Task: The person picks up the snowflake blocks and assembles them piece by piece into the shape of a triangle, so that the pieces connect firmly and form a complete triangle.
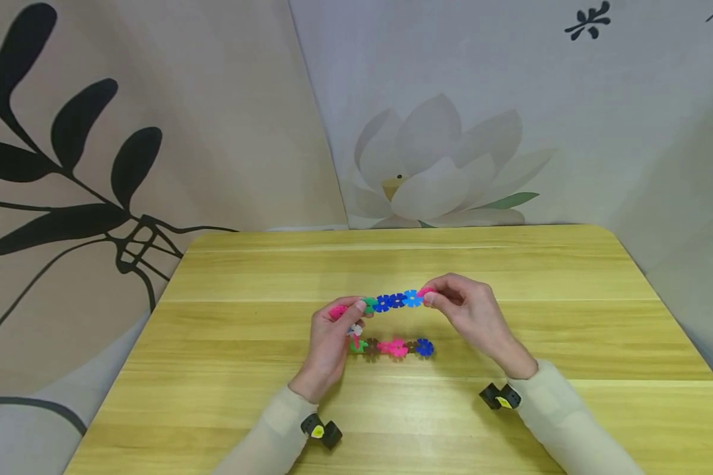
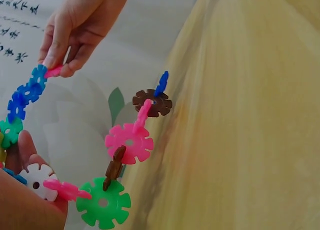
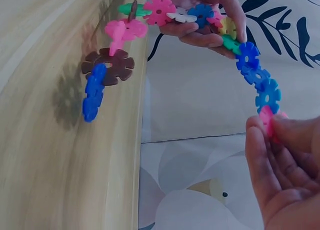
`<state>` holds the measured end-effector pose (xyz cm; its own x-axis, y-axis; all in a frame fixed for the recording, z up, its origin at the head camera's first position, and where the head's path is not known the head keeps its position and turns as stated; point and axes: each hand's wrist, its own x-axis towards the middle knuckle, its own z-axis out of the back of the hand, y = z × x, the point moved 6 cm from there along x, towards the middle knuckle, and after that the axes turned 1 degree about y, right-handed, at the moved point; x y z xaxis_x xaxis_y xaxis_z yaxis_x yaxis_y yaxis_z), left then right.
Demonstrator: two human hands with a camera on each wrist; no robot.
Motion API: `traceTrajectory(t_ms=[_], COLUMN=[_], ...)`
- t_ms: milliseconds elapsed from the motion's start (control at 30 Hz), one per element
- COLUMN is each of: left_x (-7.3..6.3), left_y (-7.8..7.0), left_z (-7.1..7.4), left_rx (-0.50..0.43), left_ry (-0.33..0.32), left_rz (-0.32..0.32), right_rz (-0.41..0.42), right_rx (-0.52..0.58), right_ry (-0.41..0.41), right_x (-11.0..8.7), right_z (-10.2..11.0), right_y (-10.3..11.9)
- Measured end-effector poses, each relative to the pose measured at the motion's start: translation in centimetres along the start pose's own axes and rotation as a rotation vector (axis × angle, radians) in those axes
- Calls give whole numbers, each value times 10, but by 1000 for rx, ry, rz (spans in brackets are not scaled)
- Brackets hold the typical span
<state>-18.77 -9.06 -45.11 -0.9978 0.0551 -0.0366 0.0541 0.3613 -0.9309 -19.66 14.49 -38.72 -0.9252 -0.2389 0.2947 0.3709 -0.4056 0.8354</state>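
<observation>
A chain of interlocking plastic snowflake discs (image 1: 397,301) runs between both hands above the table. My left hand (image 1: 329,343) grips its middle, with the thumb over a green disc (image 2: 11,132). Between finger and thumb, my right hand (image 1: 472,316) pinches the pink disc (image 3: 267,121) at the chain's end, joined to a light blue disc (image 3: 268,93). From the left palm the other half hangs back to the right: a white disc (image 2: 39,182), pink, a green disc (image 2: 103,203), brown and pink ones, then a blue disc (image 1: 424,348) at its tip. Fingers partly hide the discs in the left palm.
The wooden table (image 1: 214,396) spreads under both hands, its far edge near the wall (image 1: 243,132) printed with leaves and a lotus flower. A black wrist camera (image 1: 322,432) sits on the left sleeve and another camera (image 1: 500,397) on the right.
</observation>
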Motion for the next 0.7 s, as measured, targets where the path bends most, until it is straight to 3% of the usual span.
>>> traceTrajectory(t_ms=[133, 300, 700], left_x=[1, 2, 8], left_y=[-4, -2, 3], left_z=[-2, -2, 9], left_rx=[-15, -65, -249], left_ry=[17, 17, -109], left_rz=[-7, 32, 130], right_rz=[-32, -116, -147], right_rx=[33, 96, 15], right_ry=[40, 102, 175], right_x=[0, -1, -15], right_z=[1, -2, -2], right_y=[-3, -13, -36])
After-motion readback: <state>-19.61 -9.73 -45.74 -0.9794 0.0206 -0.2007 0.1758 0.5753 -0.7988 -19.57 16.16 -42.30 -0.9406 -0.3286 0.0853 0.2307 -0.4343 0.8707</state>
